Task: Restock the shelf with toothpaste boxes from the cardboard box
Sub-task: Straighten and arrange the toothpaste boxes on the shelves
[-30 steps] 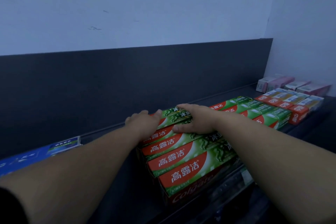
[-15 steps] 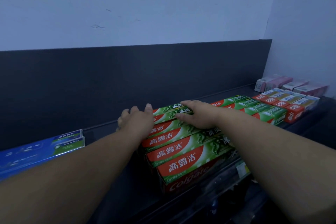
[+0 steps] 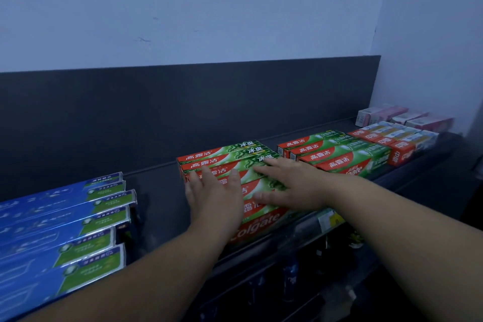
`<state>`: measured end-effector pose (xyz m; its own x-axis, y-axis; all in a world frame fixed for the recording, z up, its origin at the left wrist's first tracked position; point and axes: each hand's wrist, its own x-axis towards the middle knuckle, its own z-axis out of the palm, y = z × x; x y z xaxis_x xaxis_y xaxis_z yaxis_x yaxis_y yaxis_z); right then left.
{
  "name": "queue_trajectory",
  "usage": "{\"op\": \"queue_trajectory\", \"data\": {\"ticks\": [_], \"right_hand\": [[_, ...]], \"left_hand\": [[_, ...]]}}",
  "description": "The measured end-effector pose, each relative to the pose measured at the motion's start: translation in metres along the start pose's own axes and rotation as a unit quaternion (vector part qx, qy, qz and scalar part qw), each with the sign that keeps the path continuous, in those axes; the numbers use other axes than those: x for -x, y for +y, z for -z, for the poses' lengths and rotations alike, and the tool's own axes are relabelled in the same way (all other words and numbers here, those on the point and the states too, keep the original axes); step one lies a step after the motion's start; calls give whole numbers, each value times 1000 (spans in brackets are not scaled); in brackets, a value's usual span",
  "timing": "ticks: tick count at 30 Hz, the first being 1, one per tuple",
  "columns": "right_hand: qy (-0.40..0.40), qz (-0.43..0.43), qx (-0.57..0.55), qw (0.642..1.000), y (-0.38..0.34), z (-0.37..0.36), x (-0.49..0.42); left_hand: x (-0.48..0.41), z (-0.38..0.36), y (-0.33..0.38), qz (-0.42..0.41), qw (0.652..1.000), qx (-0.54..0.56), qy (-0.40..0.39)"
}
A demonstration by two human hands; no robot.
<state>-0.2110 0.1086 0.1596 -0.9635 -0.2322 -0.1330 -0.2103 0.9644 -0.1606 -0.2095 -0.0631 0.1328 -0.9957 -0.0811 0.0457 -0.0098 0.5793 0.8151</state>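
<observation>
A block of several red-and-green toothpaste boxes [image 3: 224, 155] lies flat on the dark shelf [image 3: 156, 204], side by side. My left hand [image 3: 217, 196] lies over the block's left part with straight fingers spread. My right hand [image 3: 290, 185] lies flat over its right part, fingers pointing left. Neither hand holds a box. The cardboard box is out of sight.
Blue toothpaste boxes [image 3: 65, 227] fill the shelf's left side, with a bare gap between them and the block. A second red-and-green group [image 3: 337, 151], red-and-white boxes [image 3: 394, 138] and pink boxes [image 3: 402, 117] lie to the right. The dark back panel [image 3: 183, 107] stands behind.
Both hands have slid back toward me over the block, and their fingers have spread flatter. The view has swung left, bringing more blue boxes into sight.
</observation>
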Motion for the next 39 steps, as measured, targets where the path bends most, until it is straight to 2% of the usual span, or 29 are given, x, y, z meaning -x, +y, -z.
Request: {"op": "queue_trajectory", "data": {"ticks": [3,7,16,22,28,30,33,39], "right_hand": [[21,-1,-6,1000,1,-2,9],[11,-14,1,1000,9,-1,24],[8,-28,10,1000,10,-4,24],[4,-28,40,999,3,-3,21],[-24,-26,40,999,-8,3,20],[2,-19,34,999,-15,4,17],[92,4,-28,995,-44,4,12],[185,76,-117,973,-154,-7,5]], "left_hand": [[3,2,-2,-14,1000,-20,-3],[15,1,-3,-34,999,-34,-19],[21,-1,0,-23,1000,10,-19],[6,3,-9,-3,995,104,9],[4,13,-10,24,983,176,-49],[12,29,-10,11,979,199,-32],[29,62,-13,-38,983,181,9],[65,164,-48,-106,982,128,91]]}}
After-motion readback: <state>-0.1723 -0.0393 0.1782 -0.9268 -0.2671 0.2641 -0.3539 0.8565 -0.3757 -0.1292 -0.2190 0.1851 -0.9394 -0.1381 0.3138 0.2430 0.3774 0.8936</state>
